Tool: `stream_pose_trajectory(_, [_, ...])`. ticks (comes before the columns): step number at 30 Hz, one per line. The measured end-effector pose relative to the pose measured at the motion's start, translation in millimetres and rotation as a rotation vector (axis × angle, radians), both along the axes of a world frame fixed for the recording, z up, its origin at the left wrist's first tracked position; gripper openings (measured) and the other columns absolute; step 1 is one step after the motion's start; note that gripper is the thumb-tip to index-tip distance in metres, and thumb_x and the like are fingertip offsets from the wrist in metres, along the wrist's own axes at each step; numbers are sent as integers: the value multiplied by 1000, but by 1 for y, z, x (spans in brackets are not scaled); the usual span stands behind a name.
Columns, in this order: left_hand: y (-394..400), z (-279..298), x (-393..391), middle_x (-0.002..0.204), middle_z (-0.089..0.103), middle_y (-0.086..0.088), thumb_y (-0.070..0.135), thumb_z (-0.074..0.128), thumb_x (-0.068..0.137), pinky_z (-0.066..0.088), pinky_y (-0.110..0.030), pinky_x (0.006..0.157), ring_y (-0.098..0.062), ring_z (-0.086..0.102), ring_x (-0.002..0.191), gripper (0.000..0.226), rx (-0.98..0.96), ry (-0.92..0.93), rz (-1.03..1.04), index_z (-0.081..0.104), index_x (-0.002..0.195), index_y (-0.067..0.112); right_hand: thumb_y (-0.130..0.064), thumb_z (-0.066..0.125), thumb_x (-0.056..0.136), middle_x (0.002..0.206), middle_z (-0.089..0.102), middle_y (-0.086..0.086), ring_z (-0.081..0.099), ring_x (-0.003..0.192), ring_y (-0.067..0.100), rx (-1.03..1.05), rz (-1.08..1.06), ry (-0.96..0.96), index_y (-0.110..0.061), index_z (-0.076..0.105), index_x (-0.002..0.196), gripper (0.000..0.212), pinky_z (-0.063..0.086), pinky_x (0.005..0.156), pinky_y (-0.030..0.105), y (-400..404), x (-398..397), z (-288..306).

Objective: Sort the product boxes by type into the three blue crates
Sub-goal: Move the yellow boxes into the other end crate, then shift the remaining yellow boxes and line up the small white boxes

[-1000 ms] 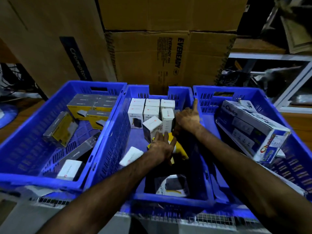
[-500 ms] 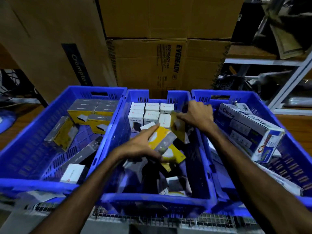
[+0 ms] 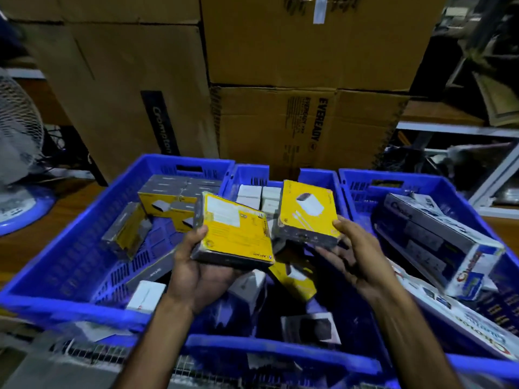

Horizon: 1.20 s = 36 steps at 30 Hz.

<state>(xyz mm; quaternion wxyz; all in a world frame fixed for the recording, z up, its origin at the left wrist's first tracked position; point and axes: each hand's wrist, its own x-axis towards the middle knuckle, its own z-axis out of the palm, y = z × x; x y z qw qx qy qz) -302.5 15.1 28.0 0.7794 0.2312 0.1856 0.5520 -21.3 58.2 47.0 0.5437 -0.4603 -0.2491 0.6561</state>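
Both bare forearms rise from the bottom edge of the frame toward its centre. The left hand (image 3: pixel 206 272), left of centre, is turned palm up, fingers cupped beneath a yellow box (image 3: pixel 234 233) and thumb pressed on its left edge. The right hand (image 3: pixel 355 258), right of centre, is also palm up, thumb hooked over the lower right corner of a second yellow box (image 3: pixel 307 213).

three crates (image 3: pixel 70 256) sit side by side, boxes (image 3: pixel 179 197) in each; big cartons (image 3: pixel 303 130) stand behind, a fan (image 3: pixel 16 136) left.
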Motion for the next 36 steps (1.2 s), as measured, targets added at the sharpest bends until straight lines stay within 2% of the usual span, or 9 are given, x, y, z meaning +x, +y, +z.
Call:
stream_pose_trajectory(3, [-15, 1, -19, 164, 37, -22, 46, 74, 85, 24, -66, 119, -48, 33, 146, 81, 62, -41, 34, 48, 155, 17, -11, 78, 79, 122, 57, 26, 58, 106, 45, -52, 66, 136, -10, 58, 137, 61, 65, 67, 40, -9, -30, -6])
stream_pose_trajectory(6, [-29, 10, -48, 161, 43, -20, 46, 71, 87, 34, -65, 115, -45, 40, 144, 77, 65, 56, 144, 48, 154, 17, -8, 75, 81, 112, 51, 20, 49, 81, 38, -7, 115, 128, -18, 61, 123, 45, 65, 59, 41, -11, -66, -1])
stream_pose_trajectory(10, [-46, 38, -105, 136, 68, -18, 41, 96, 56, 56, -53, 102, -36, 69, 120, 83, 49, 354, 310, 73, 130, 10, -5, 63, 96, 82, 72, 13, 68, 64, 26, 70, 198, -28, -20, 56, 125, 34, 64, 66, 41, -6, -121, 17])
stream_pose_trajectory(15, [-42, 55, -174, 102, 80, -8, 17, 73, 77, 63, -35, 82, -23, 78, 88, 24, 9, 746, 309, 85, 98, 16, -5, 70, 91, 79, 70, 10, 64, 58, 21, 73, 377, -196, -19, 54, 126, 41, 64, 60, 38, 19, -201, 34])
stream_pose_trajectory(18, [-21, 43, -212, 111, 76, -8, 30, 79, 71, 52, -49, 92, -30, 71, 98, 53, 5, 999, 277, 72, 122, 22, -6, 74, 89, 91, 65, 10, 60, 55, 15, 47, 481, -280, -18, 49, 130, 49, 61, 53, 34, 37, -254, 30])
stream_pose_trajectory(23, [20, 11, -238, 136, 65, 4, 33, 86, 69, 49, -21, 87, -13, 60, 122, 85, -9, 1289, 344, 55, 147, 23, 14, 57, 90, 76, 53, 6, 49, 54, 17, 161, 443, -402, -28, 36, 139, 68, 47, 50, 29, 50, -303, 15])
stream_pose_trajectory(30, [7, -5, -242, 128, 66, -1, 27, 81, 83, 43, -25, 93, -19, 60, 123, 50, 192, 1571, 654, 69, 131, 19, 10, 56, 96, 86, 56, 14, 56, 78, 21, 357, 517, -601, -9, 65, 106, 24, 48, 74, 37, 37, -272, -2])
stream_pose_trajectory(33, [-22, -17, -227, 121, 64, 3, 29, 75, 86, 47, -30, 95, -18, 60, 118, 34, 366, 1667, 700, 75, 120, 24, 5, 61, 97, 79, 60, 4, 56, 67, 2, 478, 608, -758, -7, 67, 107, 17, 46, 66, 14, 23, -253, -4])
stream_pose_trajectory(36, [-43, -31, -214, 109, 64, 9, 36, 71, 86, 51, -34, 87, -18, 62, 105, 26, 469, 1687, 628, 77, 109, 25, -2, 65, 97, 82, 66, 0, 57, 64, -3, 568, 688, -882, -10, 69, 112, 18, 44, 63, 17, 11, -239, -11])
